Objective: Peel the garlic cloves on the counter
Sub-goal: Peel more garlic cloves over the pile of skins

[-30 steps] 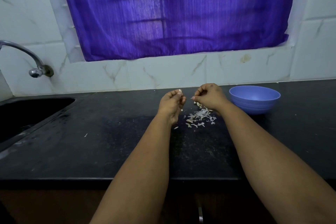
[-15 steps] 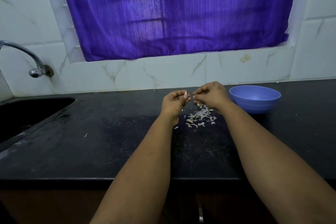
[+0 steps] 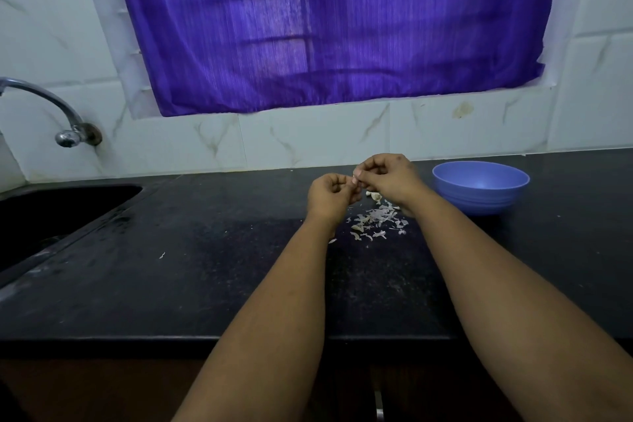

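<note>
- The bench (image 3: 191, 284) is dark and speckled, running from the sink (image 3: 51, 216) at the left to the bowl (image 3: 479, 187) at the far right. A pale scrap that falls on it may be hard to pick out, and one stray flake (image 3: 162, 255) already lies well off to the left.
- The bowl sits just right of the right wrist. A quick elbow or wrist swing could knock it.
- The left hand (image 3: 330, 197) and right hand (image 3: 390, 176) are raised above the bench, touching at the fingertips, all fingers curled in.
- Between them a pale clove (image 3: 355, 178) barely shows. Both hands seem to pinch it, though which one bears it I cannot tell. Pinched this small, it could squirt out and roll towards the far wall or the sink.
- The peel pile (image 3: 375, 223) lies on the bench right under the hands. A dropped clove could land in it and be lost among the skins.
- One loose clove (image 3: 375, 196) rests at the far edge of the pile, close under the right hand. Whether it is peeled I cannot tell, and it risks being swept up with the skins.
</note>
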Motion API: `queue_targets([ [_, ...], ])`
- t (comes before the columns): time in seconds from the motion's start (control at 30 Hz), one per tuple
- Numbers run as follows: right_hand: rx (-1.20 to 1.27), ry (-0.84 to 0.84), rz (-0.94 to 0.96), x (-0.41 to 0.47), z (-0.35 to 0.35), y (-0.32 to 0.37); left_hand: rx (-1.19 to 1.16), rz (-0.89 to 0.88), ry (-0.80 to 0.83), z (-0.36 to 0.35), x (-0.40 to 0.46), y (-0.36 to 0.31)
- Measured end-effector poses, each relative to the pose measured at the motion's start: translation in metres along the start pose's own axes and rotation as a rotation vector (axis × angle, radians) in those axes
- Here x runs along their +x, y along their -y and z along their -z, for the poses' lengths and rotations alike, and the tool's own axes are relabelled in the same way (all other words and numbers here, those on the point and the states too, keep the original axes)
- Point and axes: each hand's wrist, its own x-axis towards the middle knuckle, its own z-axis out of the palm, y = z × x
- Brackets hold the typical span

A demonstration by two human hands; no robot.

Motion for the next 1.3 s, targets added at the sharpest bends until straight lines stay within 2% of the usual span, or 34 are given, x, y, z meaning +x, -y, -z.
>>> queue_targets([
  [0.07, 0.06, 0.006, -0.036, 0.0, 0.001, 0.0, 0.066, -0.017, -0.01, 0.0, 0.0, 0.001],
  [0.27, 0.368, 0.106, -0.174, 0.001, 0.001, 0.001, 0.001, -0.003, -0.007, 0.0, -0.001, -0.001],
  [0.47, 0.457, 0.134, -0.236, 0.005, 0.001, -0.004, -0.036, -0.008, 0.079, -0.001, -0.002, -0.002],
  [0.77, 0.728, 0.31, -0.341, 0.005, 0.014, -0.003, -0.155, 0.018, 0.151, -0.002, -0.005, -0.01],
  [0.97, 0.735, 0.288, -0.37, 0.004, 0.01, -0.002, 0.019, 0.133, 0.064, -0.004, -0.009, -0.016],
  [1.07, 0.701, 0.265, -0.35, 0.004, 0.01, -0.002, 0.257, 0.046, 0.011, -0.001, -0.008, -0.01],
  [1.17, 0.545, 0.183, -0.31, 0.005, 0.006, -0.006, 0.527, 0.01, -0.003, 0.002, -0.005, -0.004],
  [1.3, 0.176, 0.007, -0.22, 0.004, 0.004, -0.009, 0.8, 0.037, -0.002, 0.009, 0.001, 0.003],
])
